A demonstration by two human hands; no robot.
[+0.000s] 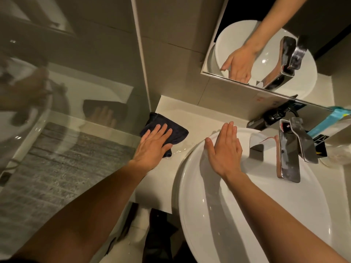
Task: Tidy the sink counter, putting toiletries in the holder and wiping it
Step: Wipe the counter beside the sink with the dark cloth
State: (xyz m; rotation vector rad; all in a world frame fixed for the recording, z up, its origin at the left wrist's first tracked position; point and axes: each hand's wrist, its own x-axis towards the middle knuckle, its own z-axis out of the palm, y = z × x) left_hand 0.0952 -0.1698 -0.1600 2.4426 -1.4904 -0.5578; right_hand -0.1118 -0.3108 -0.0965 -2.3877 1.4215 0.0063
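Left hand (152, 145) flat on dark cloth (167, 130); right hand (224, 150) on basin rim (182, 168)

Left hand (152, 144) flat, palm down, fingers spread slightly, arm extended forward. Right hand (223, 149) also flat and open, fingers together, thumb out, forearm bare.

Both forearms are showing bare up to the frame edge, no sleeves in view. Left hand (152, 147) and right hand (224, 150) are showing no gloves, rings, watch or bands. Nails are looking short and unpainted. Nothing else of the body or clothing is clearly showing.
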